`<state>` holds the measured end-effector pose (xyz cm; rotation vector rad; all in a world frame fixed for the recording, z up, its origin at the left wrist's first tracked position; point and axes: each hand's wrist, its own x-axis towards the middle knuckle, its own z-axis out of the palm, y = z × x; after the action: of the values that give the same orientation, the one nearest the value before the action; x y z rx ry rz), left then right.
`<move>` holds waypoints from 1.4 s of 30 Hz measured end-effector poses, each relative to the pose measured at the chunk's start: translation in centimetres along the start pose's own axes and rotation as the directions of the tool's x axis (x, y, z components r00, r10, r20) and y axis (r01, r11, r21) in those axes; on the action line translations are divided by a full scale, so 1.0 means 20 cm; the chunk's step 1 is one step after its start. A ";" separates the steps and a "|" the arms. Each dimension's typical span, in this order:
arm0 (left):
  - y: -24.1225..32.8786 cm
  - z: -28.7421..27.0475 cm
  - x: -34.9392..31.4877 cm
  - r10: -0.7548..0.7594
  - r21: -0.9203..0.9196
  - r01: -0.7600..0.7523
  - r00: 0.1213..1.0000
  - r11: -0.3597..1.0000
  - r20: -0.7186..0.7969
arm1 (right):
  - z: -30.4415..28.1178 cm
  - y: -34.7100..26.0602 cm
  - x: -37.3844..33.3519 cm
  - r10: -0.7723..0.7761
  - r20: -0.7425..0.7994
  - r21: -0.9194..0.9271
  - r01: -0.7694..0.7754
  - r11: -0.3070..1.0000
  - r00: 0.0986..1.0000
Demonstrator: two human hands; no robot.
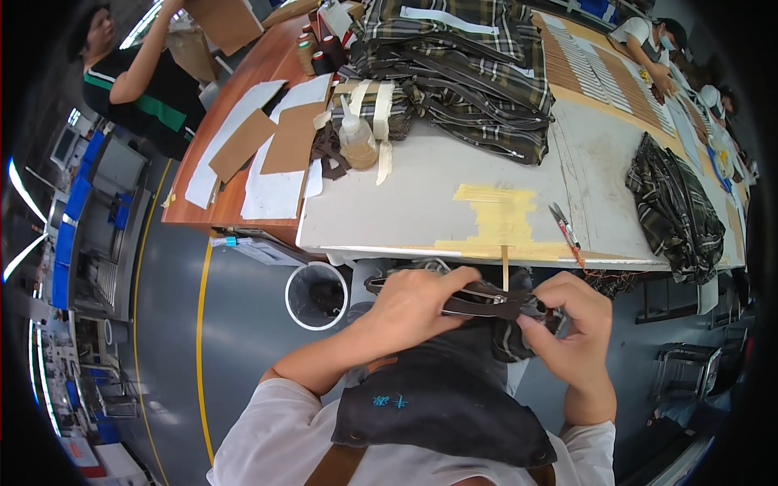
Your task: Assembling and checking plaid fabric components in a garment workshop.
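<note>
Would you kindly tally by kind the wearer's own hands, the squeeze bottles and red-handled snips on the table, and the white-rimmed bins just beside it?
Wearer's hands: 2, left hand and right hand, both on the dark zippered piece
Squeeze bottle: 1
Red-handled snips: 1
White-rimmed bin: 1
Total: 5

Ahead of the left hand (415, 301), the grey surface (389, 212) leaves passage between squeeze bottle (357, 146) and red-handled snips (566, 228); farther back, the plaid fabric stack (486, 85) blocks.
</note>
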<state>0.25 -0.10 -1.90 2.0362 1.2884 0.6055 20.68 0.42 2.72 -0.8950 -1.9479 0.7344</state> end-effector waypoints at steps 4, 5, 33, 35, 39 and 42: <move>-0.02 -0.09 0.00 -0.132 0.455 0.096 0.990 0.885 0.049 | -0.13 0.08 0.03 0.120 -0.132 0.179 -0.095 0.979 0.984; -0.04 -0.11 0.02 -0.122 0.458 0.084 0.991 0.885 0.054 | -0.16 0.11 0.04 0.212 -0.176 0.269 -0.160 0.950 0.961; -0.52 -0.64 1.77 -0.023 0.886 0.168 0.984 0.431 -0.176 | -1.69 1.86 -0.17 0.572 -0.599 -0.773 -0.592 -0.230 0.560; -0.47 -0.64 1.74 -0.020 0.879 0.185 0.980 0.439 -0.196 | -1.66 1.80 -0.11 0.547 -0.514 -0.825 -0.557 -0.102 0.661; -0.41 -0.59 1.67 0.126 0.857 0.112 0.972 0.503 -0.201 | -1.90 1.89 -0.14 0.529 -0.442 -0.856 -0.518 -0.007 0.724; -0.42 -0.53 1.61 0.340 0.819 -0.013 0.914 0.574 -0.223 | -2.16 1.96 -0.29 0.115 -0.399 -0.916 -0.401 -0.006 0.910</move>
<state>1.17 34.72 0.57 2.9488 1.8174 0.5445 72.64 24.72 -9.43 -2.1392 -1.8973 -0.8607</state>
